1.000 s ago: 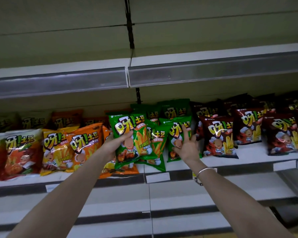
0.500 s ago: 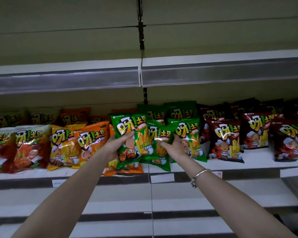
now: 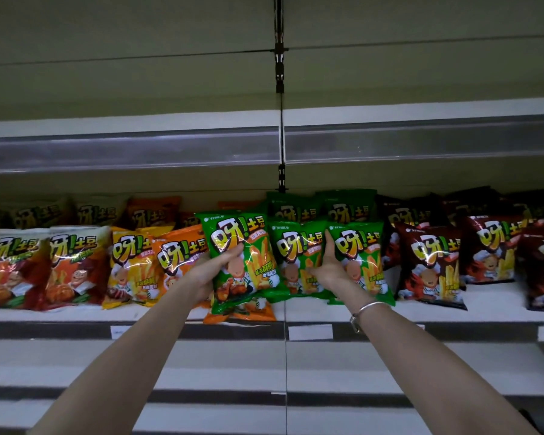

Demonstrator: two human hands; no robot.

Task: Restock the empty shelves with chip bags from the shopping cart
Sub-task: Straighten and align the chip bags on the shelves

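My left hand (image 3: 215,268) grips a green chip bag (image 3: 248,246) by its left side, holding it upright in front of the shelf (image 3: 490,298), over an orange bag (image 3: 239,313) lying at the shelf edge. My right hand (image 3: 325,270) is at the seam between two more green bags, the middle one (image 3: 296,252) and the right one (image 3: 361,262). One finger points straight up along the seam. Its other fingers are hidden behind the right bag's left edge. More green bags (image 3: 346,208) stand behind.
Red-white bags (image 3: 73,262), yellow (image 3: 129,262) and orange bags (image 3: 176,255) fill the shelf to the left, dark brown bags (image 3: 431,265) to the right. The shelf above (image 3: 139,152) and the lower shelves (image 3: 201,356) hold nothing. A black upright (image 3: 280,73) runs up the back wall.
My right hand left the front of the right green bag, went to the middle bag, and now sits at the seam between them. My left hand still holds its green bag.
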